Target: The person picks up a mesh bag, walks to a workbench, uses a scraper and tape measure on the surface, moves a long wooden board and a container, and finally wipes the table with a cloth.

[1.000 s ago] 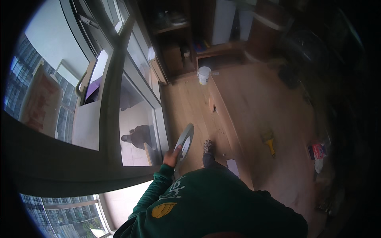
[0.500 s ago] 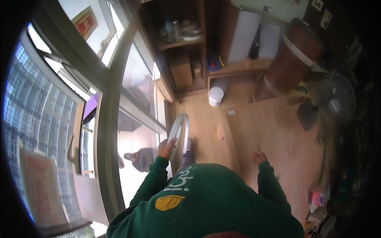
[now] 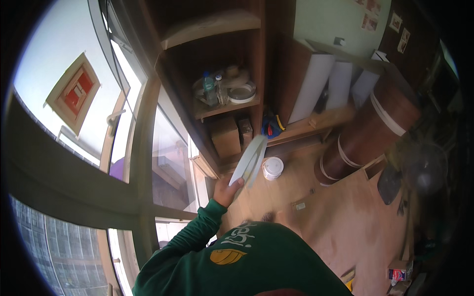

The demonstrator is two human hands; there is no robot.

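Since the earlier frame, the pale, flat oval ring (image 3: 249, 161) has been raised toward the dark wooden shelf unit (image 3: 232, 106). It is gripped at its lower end by the left hand (image 3: 226, 190), above the white lidded bucket (image 3: 272, 167). The right hand is not seen.

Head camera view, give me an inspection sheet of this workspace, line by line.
Surface: wooden floor, mostly bare.
Job's things: white loop of strip, raised edge-on.
Clutter: white tub on the floor; small box lower right.
Grips: left hand closed on the loop's lower end; right hand not in view.
Cables: nothing seen.
Surroundings: large window at left; wooden shelf unit with bottles and a tape roll; cardboard box below; brown drum at right.
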